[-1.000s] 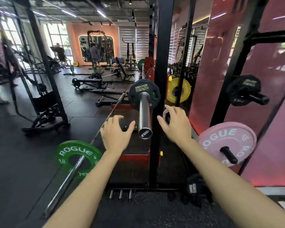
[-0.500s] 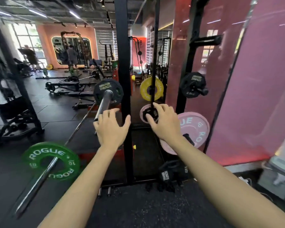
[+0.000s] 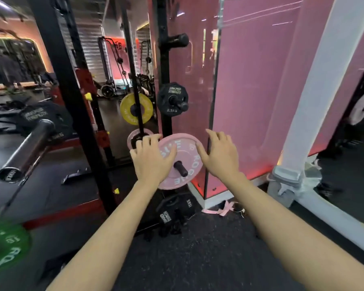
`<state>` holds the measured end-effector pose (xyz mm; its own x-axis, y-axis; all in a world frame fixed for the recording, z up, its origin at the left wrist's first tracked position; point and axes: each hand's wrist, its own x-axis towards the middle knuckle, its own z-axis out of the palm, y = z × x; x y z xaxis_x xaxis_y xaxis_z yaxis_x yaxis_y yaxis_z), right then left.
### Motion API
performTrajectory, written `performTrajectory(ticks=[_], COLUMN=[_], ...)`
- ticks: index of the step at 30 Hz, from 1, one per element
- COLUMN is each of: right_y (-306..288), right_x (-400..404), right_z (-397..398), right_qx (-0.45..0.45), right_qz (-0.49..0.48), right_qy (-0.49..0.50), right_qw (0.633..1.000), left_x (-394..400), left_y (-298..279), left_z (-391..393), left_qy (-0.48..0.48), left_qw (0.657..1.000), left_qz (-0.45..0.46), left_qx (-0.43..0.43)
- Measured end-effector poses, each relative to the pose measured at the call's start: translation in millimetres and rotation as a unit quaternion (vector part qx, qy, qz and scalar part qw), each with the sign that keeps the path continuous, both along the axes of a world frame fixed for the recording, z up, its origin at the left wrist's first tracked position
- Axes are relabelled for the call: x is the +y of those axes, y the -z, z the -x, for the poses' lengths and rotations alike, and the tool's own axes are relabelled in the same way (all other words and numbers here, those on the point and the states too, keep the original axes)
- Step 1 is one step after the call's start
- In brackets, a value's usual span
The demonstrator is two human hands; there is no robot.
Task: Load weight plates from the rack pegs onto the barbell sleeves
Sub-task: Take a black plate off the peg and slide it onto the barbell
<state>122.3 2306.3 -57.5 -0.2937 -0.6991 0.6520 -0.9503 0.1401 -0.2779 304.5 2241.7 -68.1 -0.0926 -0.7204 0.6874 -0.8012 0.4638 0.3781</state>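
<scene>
Now round pink rubber weight plate [image 3: 182, 159] sits on its black rack peg [image 3: 180, 168], low on the upright. Left hand [image 3: 152, 159] and right hand [image 3: 220, 155] flank it, fingers spread, gripping nothing. Step: fetching plate. Next: grip rim, slide off, carry to steel barbell sleeve [image 3: 27, 149].

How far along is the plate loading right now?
Done: one black plate sits on the barbell sleeve. In hand: left hand and right hand reach for the pink plate, which is not yet gripped and hangs on its peg. Left: lift it off and slide it onto the sleeve.
</scene>
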Motion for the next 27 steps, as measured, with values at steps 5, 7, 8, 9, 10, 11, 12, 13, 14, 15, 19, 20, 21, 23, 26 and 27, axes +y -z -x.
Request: performTrajectory(ticks=[5,7,8,9,10,11,12,13,14,15,19,20,21,23,26,27], right_y=[7,10,10,9,6,2,-3,-8,-13,-17,-21,-19,-16,-10,-5,-5], right_x=[-30,-51,-63,-76,-90,-105,-121,-137,-153,-169,-223,-233,-243,-260,-286,-296], right_z=[22,28,31,34,38,41,45,49,54,58,75,79,83,92,105,110], right_qx=[0.002,-0.001,0.001,0.003,0.007,0.009,0.008,0.006,0.002,-0.001,-0.018,-0.021,-0.023,-0.026,-0.031,-0.031], right_qz=[0.000,0.000,-0.002,-0.005,-0.009,-0.009,-0.006,0.000,0.005,0.006,0.004,0.003,0.001,-0.003,0.002,0.003], right_qy=[0.005,0.002,0.002,0.002,0.003,0.003,0.003,0.003,0.004,0.006,0.015,0.016,0.017,0.023,0.028,0.029], right_qw=[1.000,1.000,1.000,1.000,1.000,1.000,1.000,1.000,1.000,1.000,1.000,1.000,1.000,0.999,0.999,0.999], left_x=[-41,-64,-76,-90,-105,-120,-135,-152,-168,-184,-239,-251,-261,-279,-307,-317], left_y=[10,13,14,13,11,8,4,0,-4,-7,-7,-4,-1,6,14,14], left_z=[21,28,32,35,38,41,43,46,49,53,67,71,75,81,91,94], left_qy=[0.004,0.004,0.003,0.001,-0.003,-0.007,-0.010,-0.010,-0.008,-0.005,0.008,0.010,0.011,0.009,0.009,0.008], left_qw=[1.000,1.000,1.000,1.000,1.000,1.000,1.000,1.000,1.000,1.000,1.000,0.999,0.999,0.999,0.999,0.999], left_qz=[-0.018,-0.016,-0.016,-0.018,-0.020,-0.020,-0.020,-0.019,-0.019,-0.020,-0.026,-0.028,-0.031,-0.041,-0.044,-0.042], left_qx=[-0.002,-0.001,-0.003,-0.006,-0.006,-0.002,0.003,0.008,0.011,0.012,0.012,0.011,0.011,0.009,0.010,0.012])
